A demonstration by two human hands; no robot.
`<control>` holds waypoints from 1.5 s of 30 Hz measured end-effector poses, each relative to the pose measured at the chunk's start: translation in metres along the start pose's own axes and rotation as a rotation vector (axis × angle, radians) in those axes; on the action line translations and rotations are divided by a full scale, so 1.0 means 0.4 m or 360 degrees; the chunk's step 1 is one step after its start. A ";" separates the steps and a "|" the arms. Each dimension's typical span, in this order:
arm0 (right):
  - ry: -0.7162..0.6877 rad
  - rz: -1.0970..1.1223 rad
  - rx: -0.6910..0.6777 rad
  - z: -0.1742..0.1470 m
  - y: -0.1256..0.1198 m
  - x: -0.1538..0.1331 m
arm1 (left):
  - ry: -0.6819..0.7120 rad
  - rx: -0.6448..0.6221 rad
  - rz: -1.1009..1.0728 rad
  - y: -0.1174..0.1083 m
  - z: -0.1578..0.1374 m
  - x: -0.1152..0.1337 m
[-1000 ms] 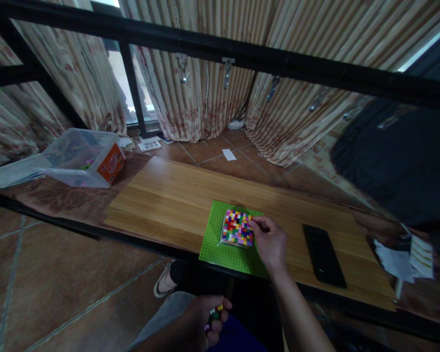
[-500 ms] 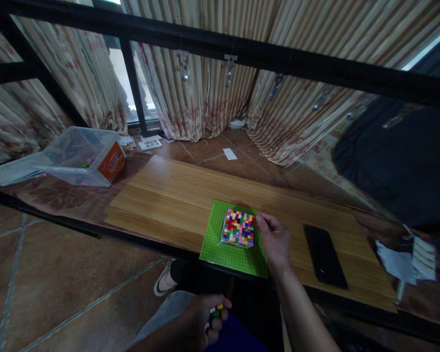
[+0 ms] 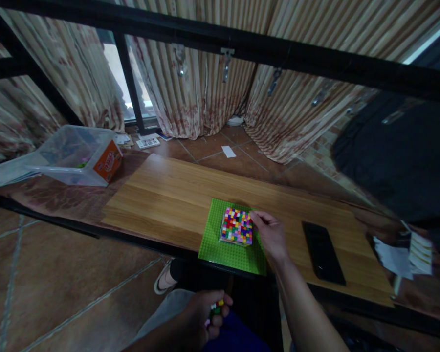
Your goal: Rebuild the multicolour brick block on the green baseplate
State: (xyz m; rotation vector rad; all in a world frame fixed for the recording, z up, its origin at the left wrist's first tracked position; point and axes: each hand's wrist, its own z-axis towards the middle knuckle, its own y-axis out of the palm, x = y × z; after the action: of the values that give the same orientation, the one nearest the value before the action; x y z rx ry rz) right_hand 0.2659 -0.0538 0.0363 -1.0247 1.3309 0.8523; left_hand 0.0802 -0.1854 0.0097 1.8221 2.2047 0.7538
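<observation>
A square block built of small multicoloured toy bricks (image 3: 236, 227) stands on a green studded baseplate (image 3: 213, 255) at the table's front edge. My right hand (image 3: 270, 231) reaches in from the right, thumb and forefinger pinched at the block's far right corner. A toy brick seems to be between these fingertips, mostly hidden by them. Below the table edge, over my lap, my left hand (image 3: 205, 313) is curled round several loose toy bricks (image 3: 216, 309); white, yellow, green and pink ones show between its fingers.
A black phone (image 3: 323, 253) lies right of the baseplate on the wooden board (image 3: 161, 195). At the left stands a clear plastic bin (image 3: 69, 156) with some bricks inside. Papers (image 3: 396, 256) lie at the far right. A dark metal bar (image 3: 205, 41) crosses above, with clips hanging.
My right fingertips have moved slightly left, in to the block's corner; the red brick seen at them before no longer stands out. My left hand keeps its grip. The view has shifted a little.
</observation>
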 end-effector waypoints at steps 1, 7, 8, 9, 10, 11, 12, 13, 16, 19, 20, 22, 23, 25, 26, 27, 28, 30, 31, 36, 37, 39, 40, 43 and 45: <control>-0.0024 -0.0021 -0.0003 0.001 0.000 0.001 | 0.0014 -0.0040 -0.0014 0.003 -0.001 0.005; -0.0111 -0.0083 -0.0001 -0.005 -0.005 -0.002 | 0.0144 -0.0286 -0.0216 0.042 -0.039 0.060; -0.0164 -0.0119 0.0043 -0.013 -0.007 -0.007 | 0.0208 -0.0327 -0.0278 0.049 -0.050 0.071; -0.0231 -0.0175 0.0094 -0.025 -0.010 -0.015 | 0.0294 -0.0378 -0.0330 0.054 -0.061 0.083; -0.0302 -0.0248 0.0140 -0.040 -0.012 -0.025 | 0.0353 -0.0443 -0.0359 0.058 -0.071 0.093; -0.0374 -0.0327 0.0172 -0.060 -0.015 -0.038 | 0.0388 -0.0490 -0.0390 0.060 -0.081 0.103; -0.0435 -0.0400 0.0162 -0.083 -0.017 -0.051 | 0.0410 -0.0533 -0.0409 0.061 -0.090 0.112; -0.0482 -0.0454 0.0115 -0.109 -0.019 -0.066 | 0.0421 -0.0568 -0.0415 0.061 -0.096 0.120; -0.0644 -0.0594 -0.0303 -0.190 -0.023 -0.104 | 0.0442 -0.0642 -0.0394 0.058 -0.106 0.134; -0.0770 -0.0802 -0.0661 -0.248 -0.023 -0.122 | 0.0498 -0.0722 -0.0348 0.061 -0.107 0.137; -0.0797 -0.0863 -0.0727 -0.259 -0.022 -0.124 | 0.0525 -0.0750 -0.0335 0.063 -0.108 0.137; -0.0827 -0.0952 -0.0798 -0.270 -0.018 -0.122 | 0.0568 -0.0799 -0.0326 0.068 -0.110 0.135; -0.0832 -0.0978 -0.0812 -0.272 -0.016 -0.119 | 0.0576 -0.0820 -0.0335 0.070 -0.111 0.134; -0.0850 -0.0992 -0.0802 -0.273 -0.011 -0.111 | 0.0572 -0.0847 -0.0389 0.073 -0.110 0.131; -0.0863 -0.0989 -0.0792 -0.273 -0.008 -0.107 | 0.0571 -0.0842 -0.0431 0.073 -0.109 0.130; -0.0879 -0.0984 -0.0785 -0.274 -0.006 -0.104 | 0.0571 -0.0822 -0.0475 0.073 -0.108 0.128; -0.0891 -0.0982 -0.0785 -0.276 -0.004 -0.101 | 0.0573 -0.0793 -0.0513 0.073 -0.106 0.127; -0.0889 -0.0989 -0.0805 -0.280 -0.001 -0.097 | 0.0577 -0.0717 -0.0535 0.075 -0.105 0.123; -0.0880 -0.0994 -0.0813 -0.282 -0.001 -0.096 | 0.0580 -0.0670 -0.0503 0.077 -0.105 0.122; -0.0806 -0.0994 -0.0815 -0.283 -0.004 -0.095 | 0.0699 -0.0322 -0.0097 0.082 -0.099 0.115; -0.0785 -0.0989 -0.0823 -0.283 -0.005 -0.096 | 0.0754 -0.0240 0.0020 0.079 -0.094 0.116; -0.0734 -0.0960 -0.0839 -0.283 -0.005 -0.097 | 0.0831 -0.0142 0.0239 0.070 -0.084 0.118; -0.0690 -0.0940 -0.0841 -0.285 -0.006 -0.097 | 0.0854 -0.0133 0.0317 0.065 -0.079 0.119; -0.0534 -0.0840 -0.0756 -0.295 -0.006 -0.092 | 0.0860 -0.0195 0.0370 0.055 -0.070 0.121; -0.0465 -0.0773 -0.0680 -0.304 -0.005 -0.083 | 0.0837 -0.0232 0.0330 0.054 -0.067 0.119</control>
State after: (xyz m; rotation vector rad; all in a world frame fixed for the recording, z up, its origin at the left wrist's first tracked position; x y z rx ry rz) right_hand 0.2223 -0.1659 0.0743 -1.4183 0.6198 0.8840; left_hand 0.0759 -0.1443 0.0518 1.9659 2.1751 1.5464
